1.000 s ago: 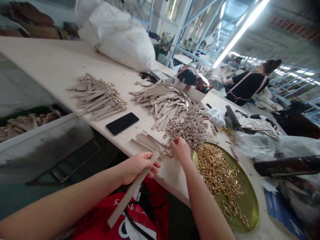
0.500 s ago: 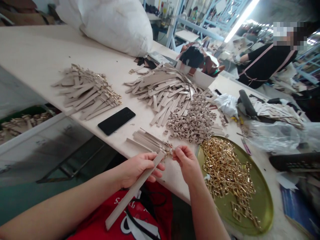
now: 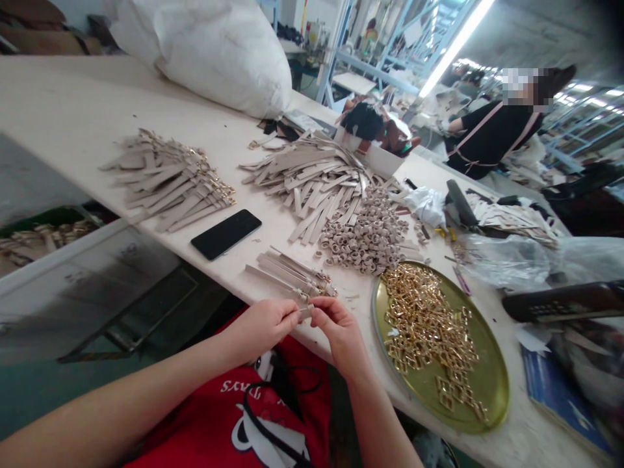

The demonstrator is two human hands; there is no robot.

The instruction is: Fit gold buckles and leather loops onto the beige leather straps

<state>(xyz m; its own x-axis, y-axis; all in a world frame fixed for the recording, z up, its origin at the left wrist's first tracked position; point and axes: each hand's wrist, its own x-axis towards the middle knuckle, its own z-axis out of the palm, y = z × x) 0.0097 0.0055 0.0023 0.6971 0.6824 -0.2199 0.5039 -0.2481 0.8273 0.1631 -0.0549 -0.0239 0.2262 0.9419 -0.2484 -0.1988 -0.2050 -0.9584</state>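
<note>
A short piece of beige strap (image 3: 305, 312) shows between my hands; its remaining length is hidden. My left hand (image 3: 268, 330) is closed, pinching the strap between thumb and fingers. From the other side, my right hand (image 3: 342, 333) pinches at the strap's end, where a small pale loop seems to sit, too small to be sure. Just beyond the fingers lies a small row of straps with gold buckles (image 3: 287, 273). Farther off are a heap of small beige loops (image 3: 363, 237) and a pile of loose straps (image 3: 312, 172).
Gold buckles (image 3: 429, 318) fill a round tray (image 3: 497, 390) at right. A black phone (image 3: 227, 234) lies left of the strap row, near finished-looking buckled straps (image 3: 170, 179). A big white sack (image 3: 209, 52) stands behind. Across the table, a person (image 3: 497, 140) in dark clothing works.
My hands have come together, the right moving left and down to the left hand. The long strap, visible across my lap before, now shows only as a short piece between my fingers.
</note>
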